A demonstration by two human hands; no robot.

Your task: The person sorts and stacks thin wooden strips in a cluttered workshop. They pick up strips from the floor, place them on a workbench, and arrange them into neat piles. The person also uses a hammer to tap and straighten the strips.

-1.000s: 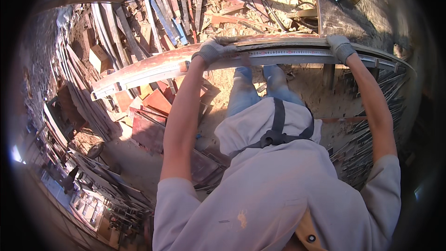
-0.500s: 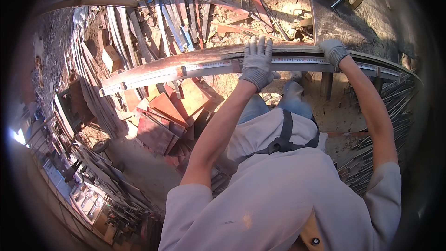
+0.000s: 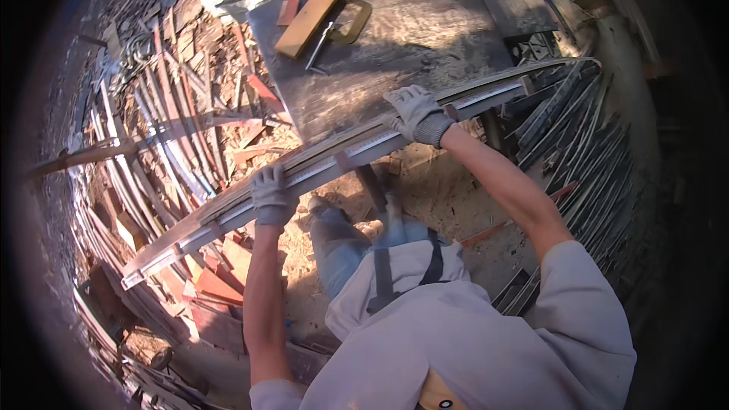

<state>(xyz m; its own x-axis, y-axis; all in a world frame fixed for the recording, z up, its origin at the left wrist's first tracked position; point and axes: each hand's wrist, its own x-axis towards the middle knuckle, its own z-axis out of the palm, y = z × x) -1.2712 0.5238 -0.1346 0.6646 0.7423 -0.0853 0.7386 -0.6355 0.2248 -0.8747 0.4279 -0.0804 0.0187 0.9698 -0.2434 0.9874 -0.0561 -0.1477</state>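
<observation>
A long fence-like rail [image 3: 220, 224] with a white measuring scale crosses the view diagonally, low at the left and higher at the right. Thin wooden strips [image 3: 323, 153] lie lengthwise along its far side. My left hand [image 3: 271, 197], in a grey knit glove, is closed over the strips and rail left of the middle, its fingertips bent over the far edge. Farther right, my right hand [image 3: 419, 115], gloved alike, rests on the strips with fingers stretched out and thumb apart. Small brown blocks [image 3: 344, 162] sit at intervals along the rail.
Beyond the rail stands a dark, dusty tabletop [image 3: 395, 23] bearing a wooden block [image 3: 313, 15] and a clamp [image 3: 349, 24]. Scrap strips [image 3: 178, 114] litter the ground at left. Reddish board offcuts [image 3: 216, 285] lie below the rail's left end; thin dark strips [image 3: 581, 152] are heaped at right.
The view has swung right, bringing more of the tabletop in. My right hand has gone from gripping to lying with fingers stretched; my left has gone from spread fingers to bent ones.
</observation>
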